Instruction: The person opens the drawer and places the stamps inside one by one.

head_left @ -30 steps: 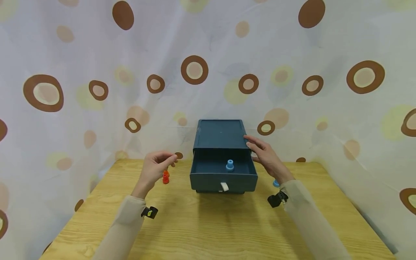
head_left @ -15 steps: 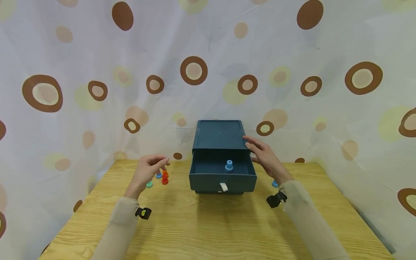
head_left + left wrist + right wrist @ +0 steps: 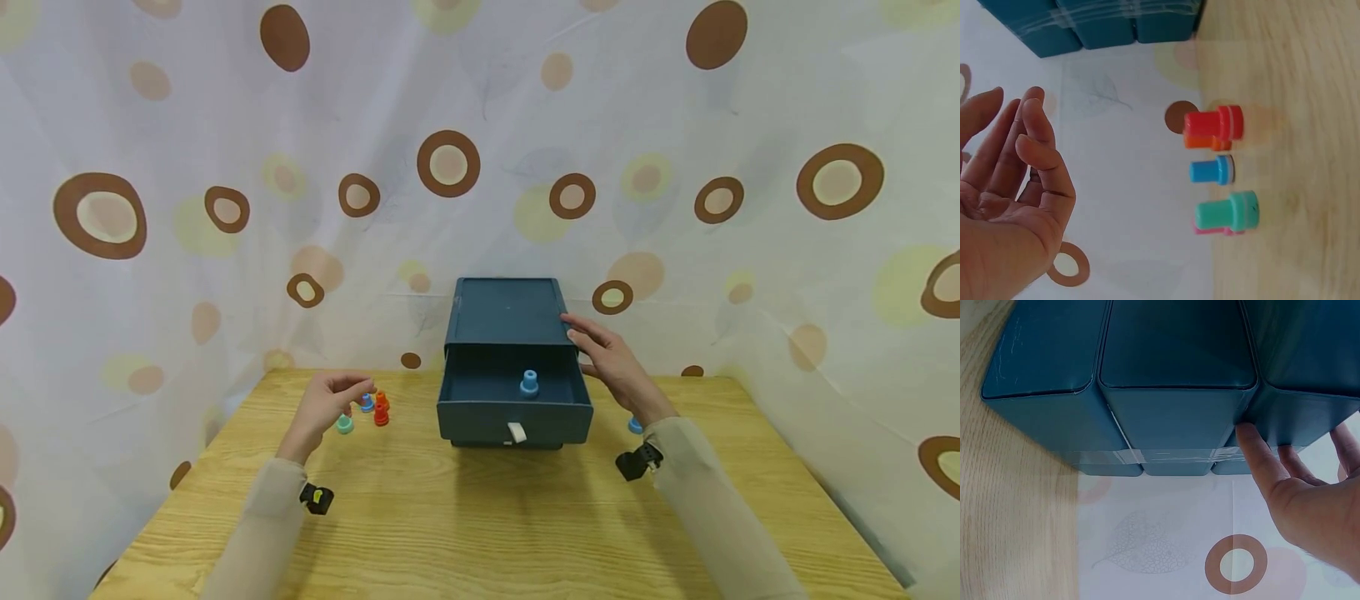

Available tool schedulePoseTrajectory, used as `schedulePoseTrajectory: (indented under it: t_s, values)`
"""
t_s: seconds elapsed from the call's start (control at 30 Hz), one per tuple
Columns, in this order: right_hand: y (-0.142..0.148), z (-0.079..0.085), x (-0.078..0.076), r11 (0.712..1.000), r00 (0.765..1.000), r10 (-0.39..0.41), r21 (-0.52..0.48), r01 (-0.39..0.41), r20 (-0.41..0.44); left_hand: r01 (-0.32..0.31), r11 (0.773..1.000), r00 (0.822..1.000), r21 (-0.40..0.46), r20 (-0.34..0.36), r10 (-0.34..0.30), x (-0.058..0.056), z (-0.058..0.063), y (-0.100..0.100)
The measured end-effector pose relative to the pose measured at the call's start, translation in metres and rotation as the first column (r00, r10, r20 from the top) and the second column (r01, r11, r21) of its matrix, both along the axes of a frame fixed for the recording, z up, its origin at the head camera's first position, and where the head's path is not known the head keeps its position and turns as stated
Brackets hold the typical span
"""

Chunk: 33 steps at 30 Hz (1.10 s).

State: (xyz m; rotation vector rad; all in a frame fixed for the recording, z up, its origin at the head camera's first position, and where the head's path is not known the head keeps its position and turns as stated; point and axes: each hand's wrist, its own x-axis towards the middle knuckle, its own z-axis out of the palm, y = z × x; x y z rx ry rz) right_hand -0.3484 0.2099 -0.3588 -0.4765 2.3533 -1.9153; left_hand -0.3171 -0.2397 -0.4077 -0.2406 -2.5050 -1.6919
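Observation:
My left hand [image 3: 318,412] hovers empty with loosely bent fingers, close to a cluster of small toy stamps. In the left wrist view these are a red stamp [image 3: 1210,124], an orange one partly behind it, a blue stamp [image 3: 1210,170], a mint-green stamp [image 3: 1225,213] and a pink one mostly hidden. At the dark blue drawer cabinet [image 3: 506,312], my right hand [image 3: 618,367] rests its extended fingers against the right side. The cabinet's top drawer [image 3: 472,423] is pulled out, and a light blue stamp [image 3: 529,384] stands in it.
A white pull tab [image 3: 517,432] sticks out from the drawer front. Another blue stamp [image 3: 635,426] stands right of the cabinet, partly behind my right wrist. Everything is on a wooden table [image 3: 450,533], with a dotted cloth [image 3: 487,233] hanging behind.
My left hand has moved left and slightly down, away from the cabinet, uncovering the blue and green stamps. The right hand keeps its place on the cabinet.

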Motion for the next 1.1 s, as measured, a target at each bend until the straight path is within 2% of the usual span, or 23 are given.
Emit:
schedulePoseTrajectory:
  t_s: [0.33,0.5,0.87,1.1]
  values:
    - [0.0,-0.002,0.001,1.0,1.0,0.012,0.007,-0.012,0.001,-0.007,0.999,0.999,-0.053,0.035,0.009,-0.005,-0.017,-0.02]
    - [0.001,-0.001,0.0,1.0,1.0,0.014,0.012,-0.014,-0.007,-0.045,0.997,0.997,-0.065,0.064,0.049,-0.01,-0.025,-0.027]
    - [0.002,-0.002,0.0,1.0,1.0,0.014,0.012,-0.014,-0.013,-0.105,0.994,0.985,-0.032,0.135,0.109,-0.016,-0.045,-0.037]
    - [0.001,-0.001,0.002,1.0,1.0,0.018,0.01,-0.018,-0.015,-0.147,0.988,0.977,-0.046,0.148,0.152,-0.018,-0.049,-0.041]
